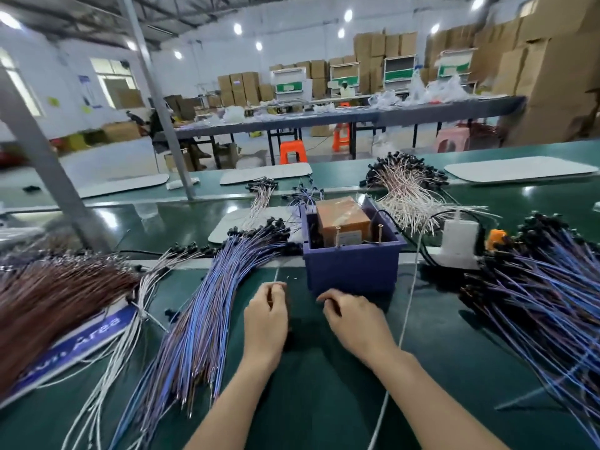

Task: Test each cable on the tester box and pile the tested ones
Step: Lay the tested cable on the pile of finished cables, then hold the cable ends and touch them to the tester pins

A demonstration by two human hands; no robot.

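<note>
The left hand (266, 315) is held over the green table (308, 401), just in front of the purple tester box (354, 271); its grip is narrowed on a thin pale cable (276, 275) that rises toward the box; the right hand (352, 316) is set beside it with fingers curled under, and whether anything is held in that grip cannot be told; a blue cable pile (201, 319) is spread to the left, a second blue pile (552, 313) to the right.
</note>
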